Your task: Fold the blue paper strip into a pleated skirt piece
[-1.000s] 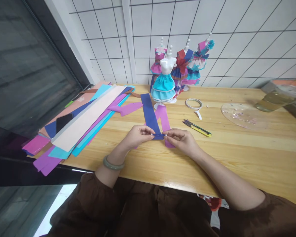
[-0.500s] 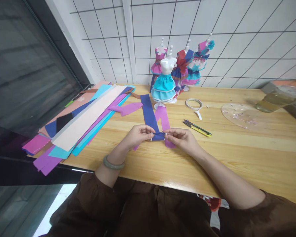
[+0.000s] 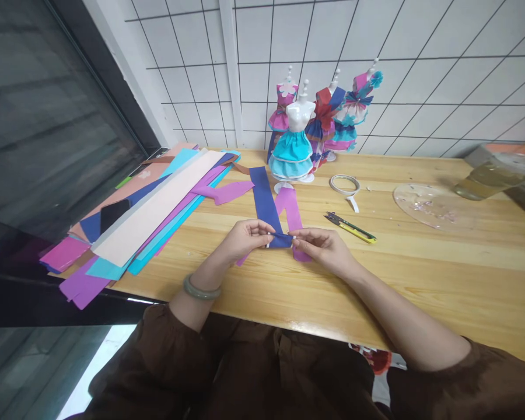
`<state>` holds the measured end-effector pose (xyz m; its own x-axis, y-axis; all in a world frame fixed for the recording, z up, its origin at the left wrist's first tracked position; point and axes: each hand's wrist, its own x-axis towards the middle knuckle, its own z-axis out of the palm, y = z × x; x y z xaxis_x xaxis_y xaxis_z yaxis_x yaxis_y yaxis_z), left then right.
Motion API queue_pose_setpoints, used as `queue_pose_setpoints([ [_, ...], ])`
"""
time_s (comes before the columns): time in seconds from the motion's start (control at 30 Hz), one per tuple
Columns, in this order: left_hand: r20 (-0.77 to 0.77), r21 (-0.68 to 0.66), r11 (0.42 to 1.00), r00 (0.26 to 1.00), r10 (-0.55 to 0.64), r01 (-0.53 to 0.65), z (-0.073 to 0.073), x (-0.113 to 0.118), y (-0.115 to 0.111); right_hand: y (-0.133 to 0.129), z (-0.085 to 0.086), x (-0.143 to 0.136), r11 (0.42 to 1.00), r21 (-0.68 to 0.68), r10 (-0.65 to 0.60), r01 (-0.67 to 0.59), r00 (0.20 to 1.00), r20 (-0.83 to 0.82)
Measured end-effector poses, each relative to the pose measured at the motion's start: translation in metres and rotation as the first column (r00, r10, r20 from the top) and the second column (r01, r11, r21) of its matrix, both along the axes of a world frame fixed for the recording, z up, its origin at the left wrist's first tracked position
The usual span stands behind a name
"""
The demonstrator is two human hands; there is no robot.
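Note:
A dark blue strip (image 3: 266,201) of fabric or paper lies on the table, its near end raised and folded over between my hands. My left hand (image 3: 249,239) pinches the left corner of that end, and my right hand (image 3: 319,245) pinches the right corner. Small white bits show at both pinched corners. Beneath the blue strip lies a purple strip (image 3: 294,216), partly covered by it and by my fingers. Thread snips and a yellow cutter (image 3: 350,227) rest together to the right of my hands.
Behind stand several small dress forms, the nearest in a turquoise skirt (image 3: 292,154). Coloured sheets (image 3: 157,210) with a phone (image 3: 114,217) are piled at left. A tape roll (image 3: 345,185), a clear round plate (image 3: 424,205) and a drink cup (image 3: 485,175) stand to the right.
The folded edge of the blue strip has shifted slightly between my fingertips. Both hands keep their pinch in nearly the same place.

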<state>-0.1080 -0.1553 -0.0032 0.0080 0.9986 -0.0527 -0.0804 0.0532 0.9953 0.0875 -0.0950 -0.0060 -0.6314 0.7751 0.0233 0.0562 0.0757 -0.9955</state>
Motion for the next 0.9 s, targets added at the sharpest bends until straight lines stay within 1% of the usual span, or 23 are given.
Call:
queue_pose_setpoints([
  [0.17,0.025,-0.007,1.0,1.0,-0.013,0.013,0.001,0.0,0.0,0.003,-0.003,0.001,1.0,0.01,-0.004,0.004,1.0,-0.013],
  [0.37,0.053,0.012,0.999,0.998,-0.036,0.035,-0.001,-0.002,0.0,0.005,-0.005,0.002,0.999,0.029,-0.015,0.016,1.0,-0.024],
  [0.6,0.03,0.017,0.999,0.999,-0.044,0.043,0.001,-0.002,-0.001,0.004,-0.002,0.004,0.999,0.006,-0.032,0.032,0.999,-0.005],
  [0.77,0.014,0.022,0.999,0.999,-0.047,0.047,0.002,-0.003,-0.002,0.005,0.002,0.007,1.0,-0.011,-0.005,0.005,1.0,0.014],
  [0.9,0.02,0.019,0.998,0.998,-0.055,0.055,0.004,-0.003,-0.003,0.005,0.005,0.008,1.0,0.018,0.005,-0.006,0.999,0.043],
])
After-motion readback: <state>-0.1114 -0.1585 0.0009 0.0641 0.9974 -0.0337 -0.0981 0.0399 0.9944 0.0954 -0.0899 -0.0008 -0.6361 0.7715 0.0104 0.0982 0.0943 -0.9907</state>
